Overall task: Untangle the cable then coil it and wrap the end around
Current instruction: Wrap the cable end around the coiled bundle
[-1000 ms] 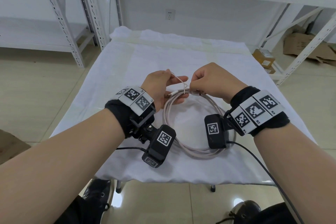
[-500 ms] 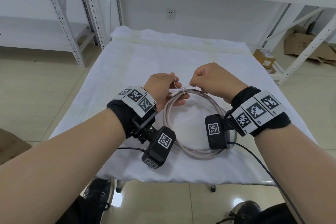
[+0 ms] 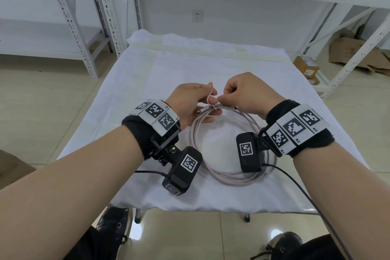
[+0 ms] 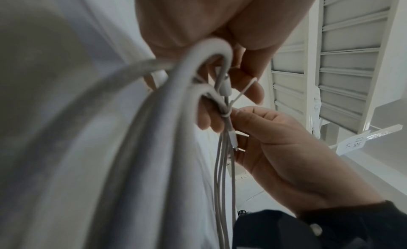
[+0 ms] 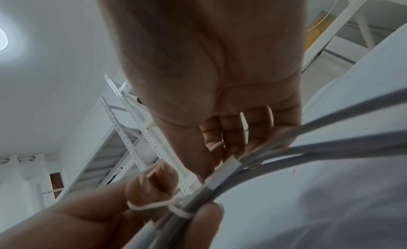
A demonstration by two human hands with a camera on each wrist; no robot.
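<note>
While the white shelving rack is standing off to the left on the tiled floor, the cloth-covered table is filling the middle of the head view. The left hand is hovering over the table's centre, its lower fingers curling under the far side of the coiled cable and its thumb and forefinger pinching a thin white tie that is looping up from the bundle. In the left wrist view the tie is running from a fingertip down to a tight wrap around the gathered strands, with a white connector lying against them just above the wrap. The coil itself is hanging from the two hands, its near arc resting on the cloth between the two wrist cameras, which are partly covering its sides. The right hand is sitting just beside the left one, fingers clenched around the bundle; the right wrist view is showing a second connector under its fingers. Further right, a wall socket is showing behind the table, cardboard boxes are lying on the floor beyond another rack upright, and a dark shoe is showing at the bottom edge.
</note>
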